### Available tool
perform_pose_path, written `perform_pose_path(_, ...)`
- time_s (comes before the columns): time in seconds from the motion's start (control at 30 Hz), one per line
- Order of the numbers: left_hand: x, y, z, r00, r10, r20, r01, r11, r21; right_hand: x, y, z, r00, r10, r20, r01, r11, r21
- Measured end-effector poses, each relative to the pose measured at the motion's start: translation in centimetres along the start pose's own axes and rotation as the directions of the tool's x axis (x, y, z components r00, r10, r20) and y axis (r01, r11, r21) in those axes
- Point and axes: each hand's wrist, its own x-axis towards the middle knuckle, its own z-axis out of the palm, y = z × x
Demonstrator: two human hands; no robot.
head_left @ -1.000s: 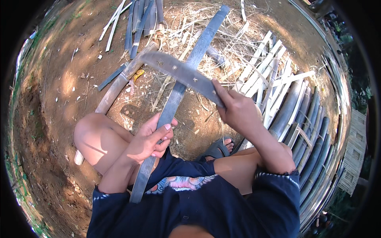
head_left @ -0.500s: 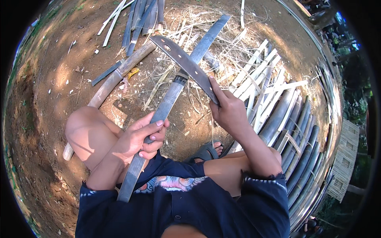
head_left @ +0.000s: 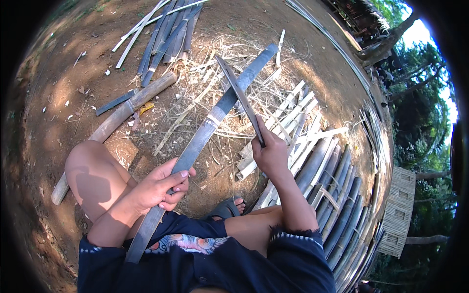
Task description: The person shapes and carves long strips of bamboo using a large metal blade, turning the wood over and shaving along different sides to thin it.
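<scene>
A long, flat, grey strip (head_left: 194,143) is slanting from near left to far right, a pale band (head_left: 212,120) marking its middle. A dark blade (head_left: 242,97), showing nearly edge-on, is pointing far left and crossing the strip's far half; whether they are touching is unclear.

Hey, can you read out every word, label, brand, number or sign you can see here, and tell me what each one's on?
None that I can read.
Blade in the right hand: seen nearly edge-on, no lettering visible.
Bamboo strip in the left hand: no lettering visible.
Coloured print on the dark clothing: a pattern, with no words I can make out.
</scene>
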Motion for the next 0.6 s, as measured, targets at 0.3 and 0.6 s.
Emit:
perform_pose_path(0.3,0.0,-1.3,-0.3,0.989,0.04,-0.141,-0.011,0.98,0.201,-0.8,-3.5,1.0,0.988,-0.077,0.137,0.078,0.997,0.001)
perform_pose_path(0.6,0.8,-2.1,0.7,0.957,0.119,-0.263,-0.008,0.921,0.388,0.9,-2.0,0.2,0.984,-0.083,0.156,0.092,0.994,-0.051)
